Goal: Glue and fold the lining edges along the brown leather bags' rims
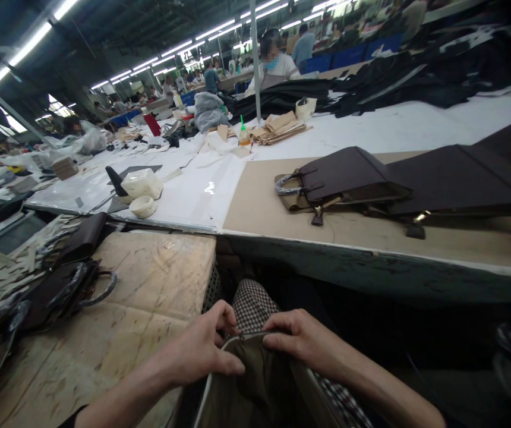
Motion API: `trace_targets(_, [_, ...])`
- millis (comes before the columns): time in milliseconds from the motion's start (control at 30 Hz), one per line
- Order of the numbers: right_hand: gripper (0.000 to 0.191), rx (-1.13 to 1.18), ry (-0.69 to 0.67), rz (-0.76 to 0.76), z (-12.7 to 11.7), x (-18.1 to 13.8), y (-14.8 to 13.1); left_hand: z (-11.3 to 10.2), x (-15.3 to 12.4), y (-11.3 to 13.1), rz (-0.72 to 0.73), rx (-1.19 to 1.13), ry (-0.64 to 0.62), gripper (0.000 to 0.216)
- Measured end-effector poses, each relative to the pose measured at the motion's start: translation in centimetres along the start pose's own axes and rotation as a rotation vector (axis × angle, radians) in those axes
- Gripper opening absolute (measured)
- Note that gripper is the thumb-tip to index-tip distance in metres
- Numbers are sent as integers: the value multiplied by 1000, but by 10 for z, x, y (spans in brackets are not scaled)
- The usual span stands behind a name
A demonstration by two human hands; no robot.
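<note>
A handbag with an olive-brown lining lies open toward me at my lap, its rim facing up. My left hand pinches that rim at its far left, with the thumb inside against the lining. On the far right of the same rim, my right hand grips the edge between thumb and fingers. A short stretch of the edge runs taut between both hands. The lower part of the handbag drops out of view. Checked cloth shows behind and below it.
Dark brown handbags lie on the bench to the right. More bag parts and pale strips lie on the worn board at left. A cream bowl and a glue bottle stand farther back. A co-worker sits beyond.
</note>
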State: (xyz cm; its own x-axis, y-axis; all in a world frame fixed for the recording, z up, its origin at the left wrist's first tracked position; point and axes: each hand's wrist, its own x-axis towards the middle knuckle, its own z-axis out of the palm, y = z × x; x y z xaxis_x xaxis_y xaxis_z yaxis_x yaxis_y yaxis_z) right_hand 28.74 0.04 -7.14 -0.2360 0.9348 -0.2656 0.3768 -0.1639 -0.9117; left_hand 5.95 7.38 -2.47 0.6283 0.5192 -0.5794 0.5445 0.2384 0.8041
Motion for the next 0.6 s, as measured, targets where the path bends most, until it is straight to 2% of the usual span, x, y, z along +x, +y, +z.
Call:
trace_targets(67, [20, -42, 4, -72, -3, -2, -3, -1, 2, -3, -52, -37, -30, 45])
trace_targets(167, [32, -147, 19, -278, -7, -3, -12, 1, 4, -7, -83, -38, -31, 36])
trace_targets(233, [27, -204, 2, -382, -8, -3, -18, 4, 4, -6, -81, -49, -32, 33])
trace_targets(300, [18, -259, -7, -431, -6, -1, -22, 8, 4, -2, -86, -60, -30, 34])
trace_targets(433, [5, -378, 72, -501, 3, 4, -21, 12, 4, 1, -116, -71, -31, 36])
trace_targets(600, [10, -366, 109, -566, 12, 5, -15, 12, 5, -8, -106, -119, -13, 34])
